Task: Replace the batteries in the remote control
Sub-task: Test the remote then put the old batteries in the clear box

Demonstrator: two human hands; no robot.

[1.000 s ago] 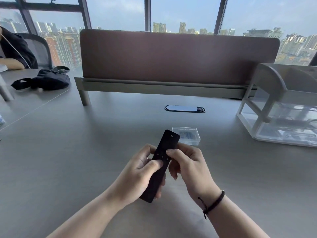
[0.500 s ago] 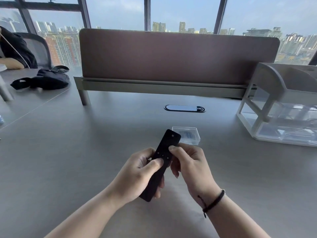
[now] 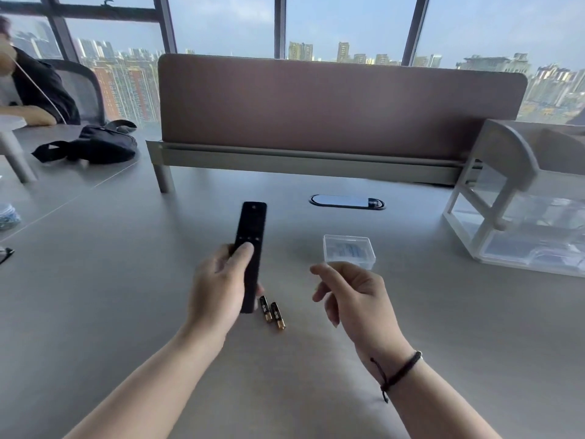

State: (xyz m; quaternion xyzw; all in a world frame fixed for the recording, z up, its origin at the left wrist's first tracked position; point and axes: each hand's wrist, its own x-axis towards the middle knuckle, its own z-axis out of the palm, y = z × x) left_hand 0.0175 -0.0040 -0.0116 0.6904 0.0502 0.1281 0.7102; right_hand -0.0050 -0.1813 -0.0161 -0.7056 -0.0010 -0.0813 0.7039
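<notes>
Head view shows the black remote control (image 3: 251,248) held above the grey desk (image 3: 126,296) near the middle of the picture, button side up, its far end pointing toward 12 o'clock. It is clamped in the left hand (image 3: 218,289), the thumb lying across the face just below a row of small buttons and the fingers wrapped underneath. Just beside the remote's near end, at about 4 o'clock from it, two black-and-gold batteries (image 3: 271,312) lie side by side on the desk, close together and angled slightly. The right hand (image 3: 354,293) hovers at 3 o'clock from the remote, clear of it, fingers loosely curled and parted, with nothing in its grip; a dark cord bracelet (image 3: 397,372) circles that wrist. Just past the right hand's fingertips, toward 1 o'clock, a small clear plastic box (image 3: 348,250) sits on the desk with its lid on; its contents are too blurred to tell. Farther out at 12 o'clock is an oval cable grommet (image 3: 346,202), then a brown divider panel (image 3: 332,103). At 3 o'clock stands a translucent desk organiser (image 3: 519,217). At 10 o'clock a black bag (image 3: 95,144) lies on the neighbouring desk.
</notes>
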